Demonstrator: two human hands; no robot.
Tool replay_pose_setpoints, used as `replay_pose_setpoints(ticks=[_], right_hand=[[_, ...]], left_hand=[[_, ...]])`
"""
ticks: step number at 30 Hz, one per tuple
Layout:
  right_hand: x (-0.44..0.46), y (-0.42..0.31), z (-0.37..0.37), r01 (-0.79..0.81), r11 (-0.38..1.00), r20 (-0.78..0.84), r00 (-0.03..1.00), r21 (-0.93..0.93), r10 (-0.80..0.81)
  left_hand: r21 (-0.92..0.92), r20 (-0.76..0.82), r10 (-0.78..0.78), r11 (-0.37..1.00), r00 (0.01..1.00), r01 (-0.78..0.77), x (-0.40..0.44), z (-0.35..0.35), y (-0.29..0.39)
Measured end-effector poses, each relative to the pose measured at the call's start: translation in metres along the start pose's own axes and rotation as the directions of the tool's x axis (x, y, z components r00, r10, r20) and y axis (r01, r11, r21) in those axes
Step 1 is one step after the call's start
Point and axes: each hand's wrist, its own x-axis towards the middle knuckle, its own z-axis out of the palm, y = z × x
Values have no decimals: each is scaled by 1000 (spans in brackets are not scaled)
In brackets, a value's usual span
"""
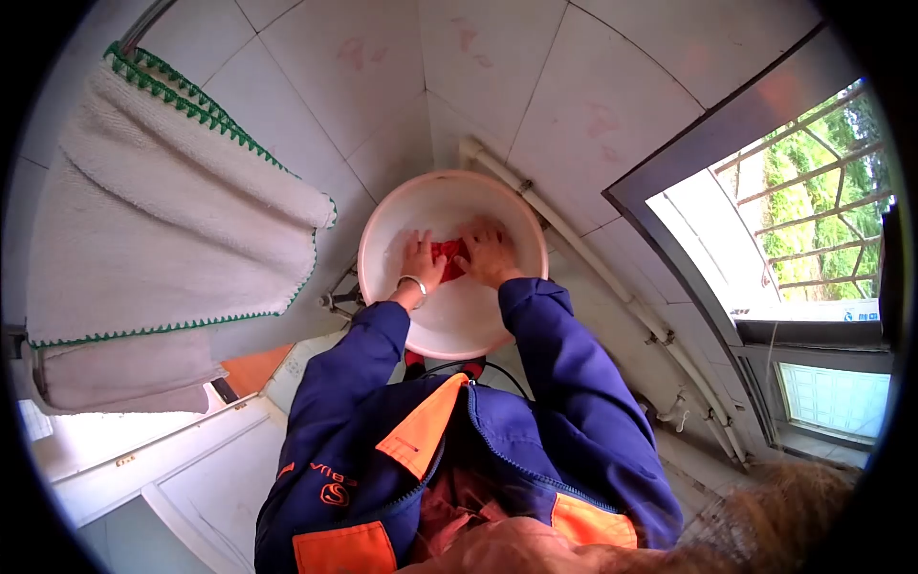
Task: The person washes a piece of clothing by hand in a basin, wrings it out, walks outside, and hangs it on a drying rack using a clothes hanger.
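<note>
A wet-looking red cloth (448, 259) lies in a wide, pale pink basin (449, 335), between my two hands. My left hand (422, 265), with a light-coloured bracelet at the wrist, grips the cloth's left side. From the other side my right hand (491, 256) holds it, with the thumb over the red fabric. Both hands are down inside the basin, and the fingertips point toward its far wall. Part of the cloth is hidden under the fingers. The water level, if there is any water, is hard to make out.
A white towel (182, 210) with green stitched edging hangs on a rail at left. Pale pipes (593, 258) run along the tiled wall behind and right of the basin. A metal tap (339, 299) sits by its left rim. A barred window (794, 201) is at right.
</note>
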Motion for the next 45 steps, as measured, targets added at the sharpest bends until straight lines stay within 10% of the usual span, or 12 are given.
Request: replay_pose_setpoints(ticks=[3,15,21,31,43,45], right_hand=[[1,-15,0,12,998,207,978,-63,1],[17,-3,25,-96,993,480,876,68,52],[8,-5,-15,-179,977,227,962,116,149],[5,-7,18,-98,990,415,908,104,46],[-3,-2,16,-30,999,181,983,-34,35],[7,-3,35,-322,940,286,916,109,281]], left_hand=[[363,145,57,926,988,-107,-12,-7,29],[369,410,32,908,911,-198,15,2,17],[302,199,178,924,964,-233,5,-50,39],[338,359,17,929,933,-147,5,-9,29],[353,290,233,875,928,-330,12,-38,9],[385,416,59,893,908,-234,17,-32,12]])
